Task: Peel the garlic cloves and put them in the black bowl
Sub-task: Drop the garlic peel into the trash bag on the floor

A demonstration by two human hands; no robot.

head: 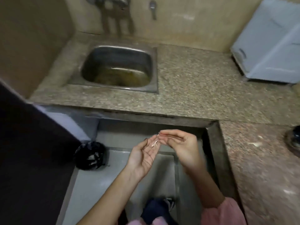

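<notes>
I've got my left hand (pixel 142 157) palm-up and slack, scraps of garlic skin (pixel 153 143) on it; my right hand (pixel 181 143) pinches at them. No clove visible. Black bowl (pixel 293 142) waits at the counter's right edge; looks like cleanup, probably late.

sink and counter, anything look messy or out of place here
The sink holds murky yellowish-brown residue at its bottom. Pale scraps that look like garlic skin lie loose on the right counter. The left hand carries thin bits of peel on its open palm. Nothing looks broken.
</notes>
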